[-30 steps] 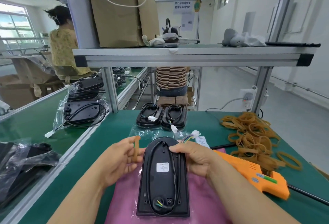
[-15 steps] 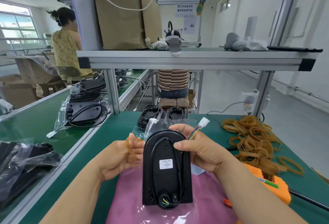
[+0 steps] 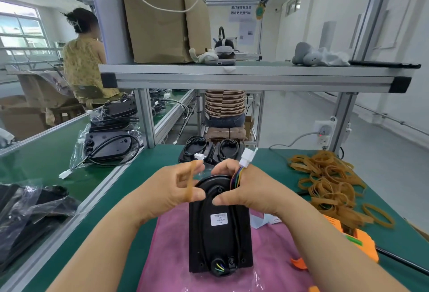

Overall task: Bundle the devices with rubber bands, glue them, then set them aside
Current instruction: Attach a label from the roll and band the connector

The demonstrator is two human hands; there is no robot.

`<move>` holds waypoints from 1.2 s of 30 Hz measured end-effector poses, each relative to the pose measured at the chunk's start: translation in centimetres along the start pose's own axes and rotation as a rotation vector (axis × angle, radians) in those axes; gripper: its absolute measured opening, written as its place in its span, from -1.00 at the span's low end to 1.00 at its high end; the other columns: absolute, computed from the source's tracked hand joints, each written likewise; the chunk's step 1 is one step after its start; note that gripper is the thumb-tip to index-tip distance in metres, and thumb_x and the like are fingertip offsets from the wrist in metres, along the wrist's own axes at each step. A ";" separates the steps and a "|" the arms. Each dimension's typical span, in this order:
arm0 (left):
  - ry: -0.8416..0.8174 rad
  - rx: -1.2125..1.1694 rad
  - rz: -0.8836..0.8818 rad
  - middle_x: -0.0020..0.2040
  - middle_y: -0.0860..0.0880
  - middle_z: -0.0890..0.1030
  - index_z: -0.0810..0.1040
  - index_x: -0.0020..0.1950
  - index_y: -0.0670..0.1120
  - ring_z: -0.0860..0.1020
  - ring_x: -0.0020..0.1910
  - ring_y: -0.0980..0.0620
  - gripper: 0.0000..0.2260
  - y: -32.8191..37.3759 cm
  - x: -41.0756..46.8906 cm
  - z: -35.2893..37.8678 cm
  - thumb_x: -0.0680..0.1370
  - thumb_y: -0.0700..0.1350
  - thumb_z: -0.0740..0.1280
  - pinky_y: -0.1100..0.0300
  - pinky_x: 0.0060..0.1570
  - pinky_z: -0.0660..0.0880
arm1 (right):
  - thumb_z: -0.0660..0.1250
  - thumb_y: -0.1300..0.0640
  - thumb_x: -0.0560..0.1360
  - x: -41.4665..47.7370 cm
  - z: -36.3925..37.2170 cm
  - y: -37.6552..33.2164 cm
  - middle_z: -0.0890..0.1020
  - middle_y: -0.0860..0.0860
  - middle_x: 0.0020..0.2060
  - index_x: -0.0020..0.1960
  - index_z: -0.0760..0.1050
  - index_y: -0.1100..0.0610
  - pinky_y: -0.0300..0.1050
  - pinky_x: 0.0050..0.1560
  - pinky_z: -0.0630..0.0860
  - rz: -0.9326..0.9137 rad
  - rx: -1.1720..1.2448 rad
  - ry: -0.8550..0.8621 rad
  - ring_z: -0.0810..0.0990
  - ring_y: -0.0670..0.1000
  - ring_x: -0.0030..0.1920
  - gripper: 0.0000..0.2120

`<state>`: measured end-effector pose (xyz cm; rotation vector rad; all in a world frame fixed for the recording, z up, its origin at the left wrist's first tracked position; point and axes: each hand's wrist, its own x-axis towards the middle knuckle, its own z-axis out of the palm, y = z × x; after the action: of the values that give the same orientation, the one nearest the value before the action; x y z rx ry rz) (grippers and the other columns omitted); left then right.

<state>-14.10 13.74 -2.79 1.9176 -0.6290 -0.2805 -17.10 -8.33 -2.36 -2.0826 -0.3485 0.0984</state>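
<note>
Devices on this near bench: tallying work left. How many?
3. The right hand holds one device on the pink cloth; the left hand holds a rubber band. The far-left device and far-right device lie side by side at the back edge. Hands may hide others.

One view, from your head: wide-angle, facing forward and down, close over your left hand (image 3: 176, 189), right hand (image 3: 250, 189); bench (image 3: 144, 182) below.

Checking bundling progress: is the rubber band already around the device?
No, the rubber band is stretched across the left hand, beside the device.
</note>
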 end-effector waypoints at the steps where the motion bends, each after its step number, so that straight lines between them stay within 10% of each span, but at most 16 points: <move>1: 0.021 0.037 0.006 0.39 0.25 0.43 0.30 0.53 0.04 0.47 0.21 0.46 -0.04 0.3 0.1 0.4 0.15 0.18 0.50 0.53 0.10 0.41 | 0.58 0.10 0.33 -0.1 0.1 -0.2 0.65 -0.15 -0.07 0.14 0.49 -0.08 -0.19 0.08 0.57 -0.004 -0.079 0.004 0.63 -0.17 -0.05 -0.55; 9: 0.127 0.167 -0.032 0.44 0.15 0.45 0.24 0.58 0.05 0.42 0.38 0.25 0.00 1.2 0.3 3.4 0.18 0.30 0.43 0.09 0.45 0.33 | 0.66 0.07 0.22 -0.4 1.0 -0.2 0.42 -0.36 0.08 0.46 0.23 -0.18 -0.58 -0.09 0.32 -0.068 -0.300 0.016 0.40 -0.33 0.07 -0.06; 13: 0.118 0.227 -0.023 0.06 0.17 0.66 0.43 0.42 0.13 0.58 0.11 0.21 -0.22 1.9 0.4 4.5 0.22 0.30 0.39 0.08 0.25 0.47 | 0.66 0.03 0.22 -0.7 1.1 -0.2 0.46 -0.25 0.20 0.57 -0.33 -0.11 -0.69 -0.09 0.24 -0.070 -0.345 0.015 0.38 -0.32 0.16 0.34; 17: 0.102 0.174 0.019 -0.12 0.14 0.68 0.59 0.07 0.22 0.62 -0.12 0.18 -0.61 2.4 0.6 5.7 0.25 0.15 0.44 0.25 -0.06 0.52 | 0.65 -0.04 0.22 -1.2 1.3 -0.4 0.63 -0.14 0.16 0.50 -0.31 -0.19 -0.54 -0.07 0.35 -0.138 -0.397 0.041 0.51 -0.19 0.16 0.29; 21: 0.165 0.094 0.063 -0.11 0.11 0.68 0.64 0.01 0.25 0.63 -0.13 0.17 -0.60 1.9 0.5 6.0 0.18 0.16 0.48 0.31 -0.12 0.51 | 0.64 -0.11 0.20 -1.7 1.5 -0.3 0.68 -0.14 -0.02 0.54 -0.43 -0.10 -0.50 -0.04 0.37 -0.132 -0.395 0.051 0.55 -0.18 0.11 0.39; 27: 0.280 0.090 0.129 -0.17 0.02 0.57 0.62 -0.12 0.11 0.55 -0.18 0.10 -0.67 1.4 0.1 6.5 0.19 0.20 0.49 0.25 -0.16 0.47 | 0.66 0.07 0.20 -2.2 0.0 -1.0 0.61 -0.17 0.18 0.54 -0.32 -0.28 -0.30 0.29 0.37 -0.063 -0.365 -0.112 0.50 -0.20 0.22 0.34; 31: 0.325 0.104 0.136 -0.16 0.06 0.54 0.66 0.15 0.13 0.54 -0.15 0.18 -0.58 1.2 0.2 6.8 0.29 0.07 0.56 0.43 -0.16 0.40 | 0.54 0.10 0.32 -2.7 -3.6 -2.8 0.53 -0.13 0.29 0.58 -0.02 -0.16 -0.33 0.19 0.46 0.021 -0.662 -0.273 0.52 -0.18 0.22 0.03; 33: 0.316 0.095 0.134 -0.13 0.06 0.54 0.61 0.26 0.15 0.55 -0.12 0.20 -0.50 1.2 0.1 6.7 0.33 0.04 0.57 0.49 -0.12 0.39 | 0.37 0.25 0.45 -2.7 -5.1 -3.7 0.55 -0.21 0.19 0.49 0.27 -0.17 -0.54 -0.03 0.40 0.012 -0.573 -0.198 0.51 -0.41 0.04 -0.31; 36: 0.291 0.075 0.134 -0.13 0.05 0.54 0.59 0.25 0.21 0.55 -0.14 0.21 -0.48 1.3 -0.1 6.7 0.29 0.10 0.53 0.48 -0.13 0.41 | 0.22 0.41 0.52 -1.7 -5.1 -4.0 0.59 -0.12 0.09 0.13 0.62 -0.05 -0.26 0.18 0.48 -0.103 -0.441 0.116 0.54 -0.22 0.11 -0.57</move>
<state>-17.61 8.19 -4.44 1.9298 -0.5756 0.1077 -18.50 -11.18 3.61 -2.4860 -0.4357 -0.1756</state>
